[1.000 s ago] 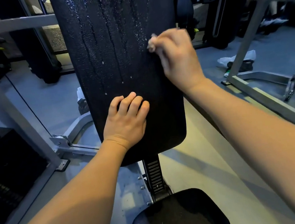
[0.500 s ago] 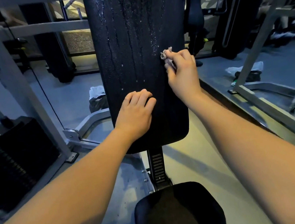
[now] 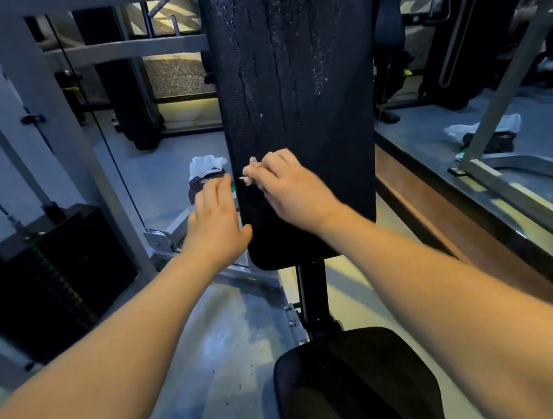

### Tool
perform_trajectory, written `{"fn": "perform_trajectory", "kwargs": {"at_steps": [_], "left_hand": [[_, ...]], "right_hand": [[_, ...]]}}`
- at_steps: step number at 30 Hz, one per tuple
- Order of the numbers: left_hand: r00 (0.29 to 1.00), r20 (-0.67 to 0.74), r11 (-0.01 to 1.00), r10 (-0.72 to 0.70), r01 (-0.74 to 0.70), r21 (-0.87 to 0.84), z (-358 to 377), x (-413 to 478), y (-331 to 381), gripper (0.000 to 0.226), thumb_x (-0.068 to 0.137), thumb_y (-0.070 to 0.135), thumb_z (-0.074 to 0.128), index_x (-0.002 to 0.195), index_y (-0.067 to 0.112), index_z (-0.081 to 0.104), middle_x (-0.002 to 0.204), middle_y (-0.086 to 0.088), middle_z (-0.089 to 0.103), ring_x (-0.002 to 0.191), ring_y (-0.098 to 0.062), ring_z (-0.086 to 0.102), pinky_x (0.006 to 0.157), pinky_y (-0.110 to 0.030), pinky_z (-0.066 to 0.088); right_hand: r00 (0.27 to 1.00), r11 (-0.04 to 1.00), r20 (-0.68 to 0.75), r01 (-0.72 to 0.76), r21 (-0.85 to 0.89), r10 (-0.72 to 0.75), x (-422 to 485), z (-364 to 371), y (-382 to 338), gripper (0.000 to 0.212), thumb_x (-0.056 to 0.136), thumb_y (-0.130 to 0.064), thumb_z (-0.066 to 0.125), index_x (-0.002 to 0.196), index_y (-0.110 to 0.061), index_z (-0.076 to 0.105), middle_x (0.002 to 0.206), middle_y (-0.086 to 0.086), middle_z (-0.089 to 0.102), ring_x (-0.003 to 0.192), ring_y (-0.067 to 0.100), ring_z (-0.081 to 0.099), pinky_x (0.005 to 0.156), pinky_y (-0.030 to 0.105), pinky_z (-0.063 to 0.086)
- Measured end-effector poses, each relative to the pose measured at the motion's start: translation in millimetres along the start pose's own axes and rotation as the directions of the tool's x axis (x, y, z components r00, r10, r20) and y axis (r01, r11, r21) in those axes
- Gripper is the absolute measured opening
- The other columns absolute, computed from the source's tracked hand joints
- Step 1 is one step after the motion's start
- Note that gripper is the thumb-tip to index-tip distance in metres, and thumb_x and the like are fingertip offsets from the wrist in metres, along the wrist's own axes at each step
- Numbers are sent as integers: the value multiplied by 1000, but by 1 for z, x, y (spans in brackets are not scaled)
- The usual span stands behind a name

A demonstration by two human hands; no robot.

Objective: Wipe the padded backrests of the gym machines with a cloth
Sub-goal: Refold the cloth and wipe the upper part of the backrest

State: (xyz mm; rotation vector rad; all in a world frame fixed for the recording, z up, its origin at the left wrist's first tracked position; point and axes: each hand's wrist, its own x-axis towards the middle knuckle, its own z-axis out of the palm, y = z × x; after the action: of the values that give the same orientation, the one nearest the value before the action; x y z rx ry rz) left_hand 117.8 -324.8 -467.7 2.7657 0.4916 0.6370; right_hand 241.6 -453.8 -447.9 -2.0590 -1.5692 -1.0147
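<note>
Sitting closest at the bottom is the black seat (image 3: 354, 386), and past it two bare arms reach up to the tall black backrest (image 3: 297, 103). The left hand (image 3: 216, 221) has its fingers straight and together at the pad's left edge, with the thumb touching that edge, while the right hand (image 3: 295, 186) pinches a small crumpled cloth (image 3: 249, 172) against the lower left part of the pad. Higher up the pad is wet with drops and long drips, and farther back a white bag (image 3: 206, 165) lies on the floor, with a black weight stack (image 3: 52, 279) off to the left.
</note>
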Motion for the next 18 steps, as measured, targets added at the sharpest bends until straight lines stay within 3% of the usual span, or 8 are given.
{"fn": "perform_trajectory", "kwargs": {"at_steps": [2, 4, 6, 8, 10, 14, 16, 18], "left_hand": [[999, 48, 999, 19, -17, -48, -1, 1, -2, 94, 88, 31, 72, 159, 14, 12, 155, -4, 21, 142, -29, 22, 113, -51, 35], [998, 60, 995, 32, -26, -100, -3, 3, -2, 93, 89, 31, 71, 159, 17, 12, 153, -2, 22, 141, -28, 24, 113, -49, 36], [998, 63, 990, 25, -16, -138, -4, 8, 0, 92, 90, 34, 71, 159, 16, 13, 153, -4, 23, 142, -29, 24, 115, -47, 35], [998, 67, 990, 7, 2, -141, -3, 11, 4, 92, 92, 37, 71, 160, 12, 14, 153, -8, 25, 142, -30, 26, 116, -43, 34], [997, 69, 994, -19, 27, -108, -1, 12, 10, 96, 92, 38, 71, 160, 7, 11, 154, -13, 24, 141, -32, 28, 116, -41, 34], [995, 82, 995, -56, 63, -82, 0, 15, 15, 97, 91, 39, 71, 159, 3, 10, 152, -14, 25, 136, -33, 38, 111, -39, 40], [993, 97, 993, -64, 73, -95, -4, 18, 15, 91, 92, 41, 70, 157, 5, 18, 148, -13, 29, 129, -31, 46, 105, -38, 45], [991, 104, 989, -80, 92, -115, -8, 24, 14, 77, 92, 42, 69, 150, 8, 31, 141, -12, 35, 121, -29, 52, 99, -35, 47]], "right_hand": [[988, 990, -107, -123, -71, 115, 15, -19, 28, 29, 93, -3, 53, 117, -9, 67, 107, 13, 59, 99, 36, 52, 83, 45, 51], [876, 906, -261, -422, -10, 405, 29, -39, 50, 26, 89, 1, 55, 110, -7, 69, 108, 15, 58, 99, 37, 52, 87, 41, 48], [810, 853, -279, -516, 78, 515, 33, -41, 45, 22, 90, -1, 56, 108, -7, 67, 109, 14, 57, 99, 34, 51, 87, 33, 43], [877, 900, -204, -427, 89, 436, 22, -26, 16, 23, 90, -1, 56, 108, -10, 67, 107, 12, 56, 97, 31, 49, 88, 32, 41], [966, 967, -92, -233, 99, 242, 3, -10, -8, 25, 92, -2, 57, 115, -9, 66, 105, 11, 57, 97, 30, 49, 88, 36, 45], [999, 998, 13, 53, -31, -53, 14, -17, 15, 25, 97, -8, 54, 118, -6, 66, 106, 12, 61, 98, 35, 52, 82, 44, 51], [998, 997, -67, -1, -79, -5, 37, -31, 30, 23, 96, -7, 53, 113, -9, 68, 108, 12, 61, 99, 35, 52, 81, 44, 51], [957, 978, -208, -208, -21, 200, 55, -37, 33, 21, 95, -4, 55, 109, -8, 69, 109, 11, 61, 98, 34, 53, 82, 36, 49]]}}
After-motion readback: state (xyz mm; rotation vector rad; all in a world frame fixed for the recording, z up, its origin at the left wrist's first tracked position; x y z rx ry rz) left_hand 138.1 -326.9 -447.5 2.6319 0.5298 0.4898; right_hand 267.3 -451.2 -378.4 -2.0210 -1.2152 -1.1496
